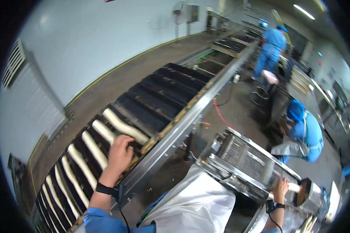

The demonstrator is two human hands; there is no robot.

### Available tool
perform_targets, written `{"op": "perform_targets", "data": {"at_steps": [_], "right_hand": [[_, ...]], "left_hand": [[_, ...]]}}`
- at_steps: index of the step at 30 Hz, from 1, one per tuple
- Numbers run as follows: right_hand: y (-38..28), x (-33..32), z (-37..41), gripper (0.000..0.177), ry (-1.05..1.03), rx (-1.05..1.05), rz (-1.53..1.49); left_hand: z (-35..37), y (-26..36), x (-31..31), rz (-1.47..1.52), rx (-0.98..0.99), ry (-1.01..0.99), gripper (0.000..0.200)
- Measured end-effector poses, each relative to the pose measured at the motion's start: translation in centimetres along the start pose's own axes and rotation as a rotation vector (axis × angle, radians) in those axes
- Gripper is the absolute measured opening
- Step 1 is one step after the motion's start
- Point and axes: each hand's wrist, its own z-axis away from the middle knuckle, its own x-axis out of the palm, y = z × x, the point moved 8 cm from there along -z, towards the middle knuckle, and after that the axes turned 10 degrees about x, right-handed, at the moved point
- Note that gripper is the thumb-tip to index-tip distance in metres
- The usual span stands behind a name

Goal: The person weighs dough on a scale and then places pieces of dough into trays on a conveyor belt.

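Note:
My left hand is over the black grooved trays, its fingers apart and slightly bent. It covers the near end of one pale dough strip; the strip beyond it, a longer dough strip, lies close to its fingertips. On the right, my right hand is at the end of the metal mesh conveyor machine. Its fingers close around the near end of a short dough strip there; the thumb is hard to see. Both wrists wear dark bands with cables.
Several more dough strips lie in the tray grooves at lower left. The tray line's steel rail runs diagonally away. A crouching person in blue is beside the mesh conveyor; another person stands farther back.

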Motion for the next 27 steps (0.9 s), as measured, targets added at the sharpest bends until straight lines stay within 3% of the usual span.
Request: {"op": "perform_targets", "data": {"at_steps": [2,4,7,10,13,17,18,19,20,22,27], "right_hand": [[-1.6,-5.9,2.6,0.041,-0.019,0.158,-0.171],[0.3,-6.4,4.0,0.045,-0.018,0.213,-0.357],[3.1,-8.8,10.3,0.044,0.195,0.301,-0.621],[7.2,-8.2,18.8,0.033,0.148,0.655,-0.986],[12.1,-5.7,29.0,0.027,0.203,0.914,-1.073],[15.9,-6.4,39.0,0.037,0.094,1.117,-0.552],[16.0,-6.3,39.9,0.037,0.103,1.144,-0.547],[15.8,-7.7,40.2,0.040,0.219,1.063,-0.327],[15.3,-8.9,40.1,0.044,0.324,0.970,-0.107],[14.2,-9.6,37.3,0.055,0.268,0.871,-0.111],[13.1,-6.0,29.6,0.055,0.256,0.757,0.023]], "left_hand": [[-3.2,4.1,6.0,0.104,0.238,-0.130,0.029],[-5.6,7.0,11.0,0.250,0.377,-0.225,0.031],[-7.7,7.5,18.6,0.393,0.387,-0.391,0.032],[-8.9,6.7,24.7,0.272,0.399,-0.498,0.041],[-8.7,7.9,28.7,0.237,0.393,-0.594,0.052],[-8.5,10.8,29.9,0.119,0.499,-0.597,0.051],[-8.9,10.1,30.3,0.172,0.440,-0.533,0.050],[-9.2,9.7,30.4,0.223,0.378,-0.469,0.049],[-9.0,10.1,30.9,0.231,0.397,-0.469,0.049],[-9.1,9.8,31.4,0.193,0.356,-0.456,0.046],[-9.1,9.9,31.7,0.210,0.386,-0.384,0.042]]}}
